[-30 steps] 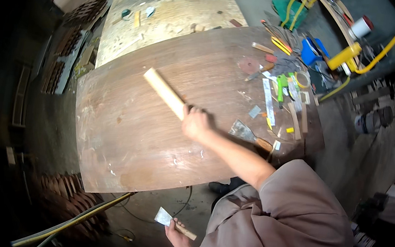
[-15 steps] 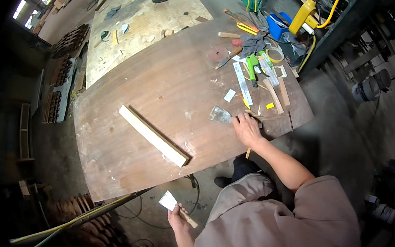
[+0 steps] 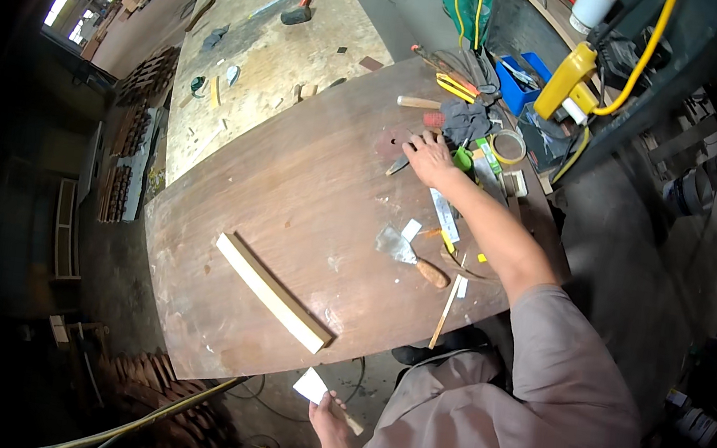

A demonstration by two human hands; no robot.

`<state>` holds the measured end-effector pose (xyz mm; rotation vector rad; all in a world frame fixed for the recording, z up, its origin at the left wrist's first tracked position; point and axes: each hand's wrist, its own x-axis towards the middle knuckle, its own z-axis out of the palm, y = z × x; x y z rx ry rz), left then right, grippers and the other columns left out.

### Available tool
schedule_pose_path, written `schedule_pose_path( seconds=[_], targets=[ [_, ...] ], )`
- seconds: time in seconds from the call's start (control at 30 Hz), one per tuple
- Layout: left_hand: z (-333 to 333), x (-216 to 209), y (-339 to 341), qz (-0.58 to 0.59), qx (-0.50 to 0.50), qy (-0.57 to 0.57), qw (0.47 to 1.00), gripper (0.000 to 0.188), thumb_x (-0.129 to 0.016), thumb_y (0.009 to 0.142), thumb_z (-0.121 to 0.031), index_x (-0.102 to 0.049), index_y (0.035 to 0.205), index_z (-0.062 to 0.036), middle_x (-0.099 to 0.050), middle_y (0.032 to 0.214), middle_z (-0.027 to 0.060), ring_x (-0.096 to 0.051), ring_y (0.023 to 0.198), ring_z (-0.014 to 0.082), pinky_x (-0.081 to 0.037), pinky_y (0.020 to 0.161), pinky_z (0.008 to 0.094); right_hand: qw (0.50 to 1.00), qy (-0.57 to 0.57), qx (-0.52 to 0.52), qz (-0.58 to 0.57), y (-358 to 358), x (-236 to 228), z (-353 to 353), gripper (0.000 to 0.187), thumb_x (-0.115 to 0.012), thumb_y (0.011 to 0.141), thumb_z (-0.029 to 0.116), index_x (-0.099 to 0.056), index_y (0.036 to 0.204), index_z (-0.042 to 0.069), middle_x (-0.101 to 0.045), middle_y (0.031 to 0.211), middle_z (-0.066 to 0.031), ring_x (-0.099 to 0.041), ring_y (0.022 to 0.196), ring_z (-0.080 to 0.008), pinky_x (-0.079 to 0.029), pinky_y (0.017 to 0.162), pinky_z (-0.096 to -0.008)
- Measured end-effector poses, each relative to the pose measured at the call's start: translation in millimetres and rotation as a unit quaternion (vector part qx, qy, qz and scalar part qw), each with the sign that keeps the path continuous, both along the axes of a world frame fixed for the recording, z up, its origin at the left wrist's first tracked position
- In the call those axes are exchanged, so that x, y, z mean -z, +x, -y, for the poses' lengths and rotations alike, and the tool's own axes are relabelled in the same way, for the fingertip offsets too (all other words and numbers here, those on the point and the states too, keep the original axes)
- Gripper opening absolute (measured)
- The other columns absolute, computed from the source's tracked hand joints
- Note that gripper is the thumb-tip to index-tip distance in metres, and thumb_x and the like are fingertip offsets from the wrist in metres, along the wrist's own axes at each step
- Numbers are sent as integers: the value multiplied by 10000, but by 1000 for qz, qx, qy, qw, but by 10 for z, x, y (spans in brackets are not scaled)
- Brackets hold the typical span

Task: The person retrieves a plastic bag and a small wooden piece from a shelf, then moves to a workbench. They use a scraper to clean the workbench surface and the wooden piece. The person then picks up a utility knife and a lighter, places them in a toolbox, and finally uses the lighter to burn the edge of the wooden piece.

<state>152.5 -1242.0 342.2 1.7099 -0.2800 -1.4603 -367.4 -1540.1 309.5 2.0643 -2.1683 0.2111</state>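
Note:
Below the table's near edge, my left hand (image 3: 328, 415) is closed round the wooden handle of a scraper (image 3: 312, 385), its wide pale blade angled up and left. My right hand (image 3: 429, 159) reaches across the right part of the table, fingers spread over a knife-like tool (image 3: 397, 167); only its blade tip shows, the rest being hidden under the hand. Beside the fingers is a reddish round disc (image 3: 391, 141). Another scraper (image 3: 431, 273) with a wooden handle lies nearer me. Left of it rests a pale wooden strip (image 3: 271, 292).
The brown tabletop (image 3: 289, 207) carries clutter at its far right: a tape roll (image 3: 508, 146), a grey glove (image 3: 465, 121), a blue bin (image 3: 516, 84) and a ruler (image 3: 444, 215). A thin stick (image 3: 446, 314) overhangs the near edge. On a lighter table beyond lies a hammer (image 3: 297, 15).
My right hand has let go of the scraper, now lying on the table, and moved farther away to the knife-like tool. My left hand still holds its scraper. The view has shifted slightly.

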Motion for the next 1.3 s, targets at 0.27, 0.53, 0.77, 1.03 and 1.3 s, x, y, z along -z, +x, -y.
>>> schedule_pose_path(
  seconds=[0.27,0.53,0.77,1.03,1.3],
  targets=[
    [-176,-144,-479,11,-41,28,999,136,-538,949,-30,-543,1084,-46,-632,852,74,-566,669,163,-480,566,310,974,49,-188,120,-427,-63,-794,113,-607,799,101,-677,874,55,-612,1078,-105,-554,1168,-274,-502,935,-370],
    [-1,-196,-632,18,-63,14,998,126,-542,953,-33,-534,1078,-54,-634,854,78,-571,664,165,-484,559,302,981,-72,-49,175,-370,-444,-1315,167,-653,821,167,-690,913,32,-614,1166,-150,-534,1201,-332,-473,962,-503],
    [-21,-138,-651,5,-47,-4,999,150,-530,964,-29,-528,1114,-40,-628,879,84,-574,670,166,-493,549,297,936,158,271,157,-349,-507,-1533,557,-687,863,417,-563,1220,8,-596,1156,-266,-577,1112,-394,-511,890,-486],
    [21,-161,-755,3,-27,-3,1000,159,-544,968,-37,-527,1127,-38,-624,879,87,-580,675,168,-499,552,294,947,128,280,90,-574,-452,-1673,359,-689,844,178,-616,1161,27,-561,1207,-211,-513,1129,-346,-478,900,-470],
    [21,-211,-782,7,-29,1,1000,157,-562,965,-39,-542,1120,-54,-630,866,79,-582,670,165,-500,555,290,899,12,273,342,-855,-384,-1772,390,-764,766,289,-628,967,-17,-655,953,-196,-671,872,-341,-539,773,-400]
  ],
)
